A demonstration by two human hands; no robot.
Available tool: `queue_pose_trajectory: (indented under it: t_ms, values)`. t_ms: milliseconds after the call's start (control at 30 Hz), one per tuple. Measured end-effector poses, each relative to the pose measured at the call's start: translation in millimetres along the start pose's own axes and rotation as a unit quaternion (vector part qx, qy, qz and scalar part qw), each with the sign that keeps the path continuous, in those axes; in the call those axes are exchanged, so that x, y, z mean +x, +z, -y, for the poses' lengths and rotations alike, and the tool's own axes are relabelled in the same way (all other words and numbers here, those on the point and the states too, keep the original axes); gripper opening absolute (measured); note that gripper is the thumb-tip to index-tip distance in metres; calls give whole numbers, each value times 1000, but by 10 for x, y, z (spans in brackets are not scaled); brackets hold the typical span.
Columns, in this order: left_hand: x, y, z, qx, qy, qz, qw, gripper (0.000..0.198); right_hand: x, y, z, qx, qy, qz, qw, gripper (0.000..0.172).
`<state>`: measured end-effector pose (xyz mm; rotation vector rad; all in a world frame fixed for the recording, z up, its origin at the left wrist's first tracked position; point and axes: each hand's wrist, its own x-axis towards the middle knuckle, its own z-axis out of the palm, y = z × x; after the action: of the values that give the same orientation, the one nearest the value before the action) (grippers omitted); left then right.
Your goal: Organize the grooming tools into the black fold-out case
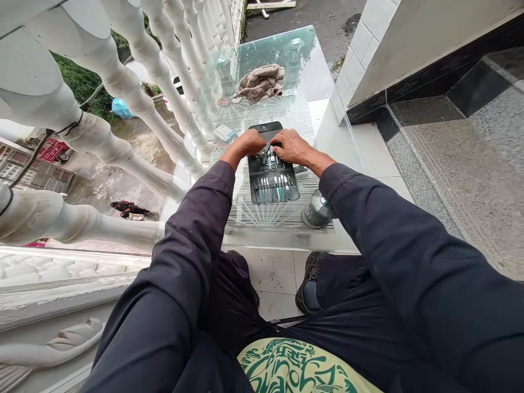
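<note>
A black manicure kit case (266, 126) lies unfolded on the glass table. Its lower row holds several slim metal tools (276, 187), some with green parts, and small scissors (270, 165) sit in the section above. Over the left side of that upper section, my left hand (250, 143) is closed, fingertips curled down. From the right, my right hand (292, 146) reaches in with thumb and fingers pinched close to the left fingertips. Whatever is between the fingers of either hand is too small and covered to make out.
The glass table (347, 158) has a crumpled brown cloth (262, 83) at its far part and a small white-and-blue packet (225, 133) left of the case. A metallic table leg (317, 212) shows near right. White balusters (135, 103) line the left; stone steps (446, 164) rise at right.
</note>
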<state>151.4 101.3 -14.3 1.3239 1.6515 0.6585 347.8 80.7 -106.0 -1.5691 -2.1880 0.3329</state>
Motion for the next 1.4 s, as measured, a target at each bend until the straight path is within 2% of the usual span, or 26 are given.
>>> queue_pose_trajectory:
  t_ms: [67, 133, 300, 500, 767, 900, 1000, 1100, 1167, 1267, 1400]
  values:
    - [30, 20, -22, 121, 48, 29, 991, 43, -39, 31, 2, 8, 8, -3, 1000, 56]
    - [42, 23, -24, 180, 84, 44, 979, 43, -69, 82, 7, 13, 18, -6, 1000, 58]
    - [37, -22, 43, 123, 80, 47, 988, 44, -121, 262, 15, 5, 45, -39, 998, 58]
    - [-11, -10, 188, 75, 173, 19, 982, 46, -180, 403, 18, 10, 28, -85, 996, 54]
    - [-1, 80, 223, 90, 158, 6, 983, 44, -205, 384, 83, 2, 40, -79, 996, 57]
    - [-2, 8, 193, 121, 167, 44, 977, 40, -212, 355, 94, 1, 38, -63, 997, 61]
    - [-42, -70, 148, 85, 144, 59, 984, 34, -219, 362, 116, 13, 47, -77, 996, 59]
    - [-89, -121, 112, 12, 89, 54, 994, 31, -224, 374, 144, 25, 53, -90, 994, 55]
    - [-106, -125, 108, -16, 62, 44, 997, 31, -226, 377, 151, 33, 52, -94, 994, 54]
    - [-101, -86, 127, 24, 47, 13, 999, 37, -226, 378, 129, 45, 44, -97, 993, 53]
    - [-62, -11, 151, 68, 88, -64, 992, 46, -221, 384, 73, 48, 31, -95, 994, 53]
